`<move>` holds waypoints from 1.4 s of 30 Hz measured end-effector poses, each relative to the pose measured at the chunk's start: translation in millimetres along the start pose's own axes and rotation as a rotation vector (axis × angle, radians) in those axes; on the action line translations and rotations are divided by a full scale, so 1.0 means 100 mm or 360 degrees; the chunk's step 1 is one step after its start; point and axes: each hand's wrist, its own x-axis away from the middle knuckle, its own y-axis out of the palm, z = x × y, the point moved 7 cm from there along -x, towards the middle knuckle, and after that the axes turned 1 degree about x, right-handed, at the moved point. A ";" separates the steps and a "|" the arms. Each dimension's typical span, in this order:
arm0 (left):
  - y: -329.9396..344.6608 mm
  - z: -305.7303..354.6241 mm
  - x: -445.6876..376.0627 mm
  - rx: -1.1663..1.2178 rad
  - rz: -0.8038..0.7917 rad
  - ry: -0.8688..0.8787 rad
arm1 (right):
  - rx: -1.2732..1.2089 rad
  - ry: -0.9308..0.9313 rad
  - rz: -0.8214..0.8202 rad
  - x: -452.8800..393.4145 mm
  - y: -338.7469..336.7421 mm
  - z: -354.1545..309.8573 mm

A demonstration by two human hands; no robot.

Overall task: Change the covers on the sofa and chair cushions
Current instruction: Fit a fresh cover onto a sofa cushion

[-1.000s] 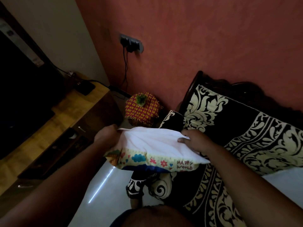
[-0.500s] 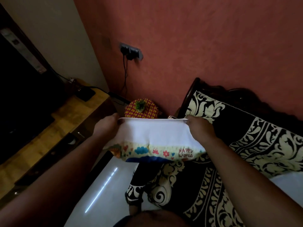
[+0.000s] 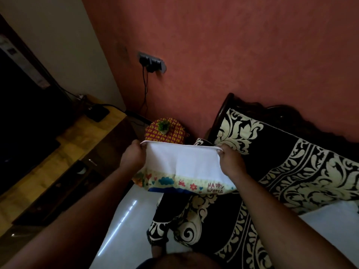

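I hold a cushion cover (image 3: 180,164) stretched flat in front of me, its white inside showing and a colourful printed band with "HAPPY WORLD" along its near edge. My left hand (image 3: 133,157) pinches the cover's far left corner. My right hand (image 3: 230,162) pinches the far right corner. The top edge runs taut between the two hands. Below and to the right lies the sofa (image 3: 291,171), draped in black fabric with cream floral patterns.
A round red-and-yellow patterned stool (image 3: 174,133) with a small green plant on it stands by the red wall. A wooden TV unit (image 3: 58,152) with a dark screen is on the left. A socket with a hanging cable (image 3: 151,63) is on the wall. White floor (image 3: 126,210) lies below.
Both hands have moved out to the cover's far corners and pulled its top edge straight. The cover now hangs flatter and higher.
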 end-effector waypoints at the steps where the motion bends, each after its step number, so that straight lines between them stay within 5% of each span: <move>1: 0.00 0.06 0.02 -0.0026 0.0014 0.0036 | 0.0013 0.0028 0.0033 0.03 -0.02 0.05; 6: 0.16 0.58 0.01 -0.0223 -0.0080 0.0391 | 0.0093 0.0245 0.0182 0.18 -0.39 0.47; 13: 0.98 1.34 0.12 -0.0300 -0.0531 0.0687 | 0.0182 0.0553 0.0147 0.63 -0.73 1.47; 18: 1.76 1.70 0.30 -0.0413 -0.0704 0.0821 | 0.0190 0.0678 0.0093 0.83 -0.70 2.20; 24: 2.74 1.96 0.31 -0.0641 -0.0941 0.0673 | 0.0174 0.0822 -0.0128 0.54 -0.29 3.11; 31: 3.67 1.96 0.14 -0.0924 -0.1147 0.0504 | 0.0170 0.0886 -0.0287 -0.03 0.33 3.90; 38: 4.27 2.10 -0.22 -0.1266 -0.1345 0.0968 | 0.0118 0.0832 -0.0224 -0.72 0.57 4.27; 42: 4.22 2.26 -0.55 -0.1257 -0.1131 0.0981 | 0.0010 0.0674 -0.0163 -0.96 0.45 4.30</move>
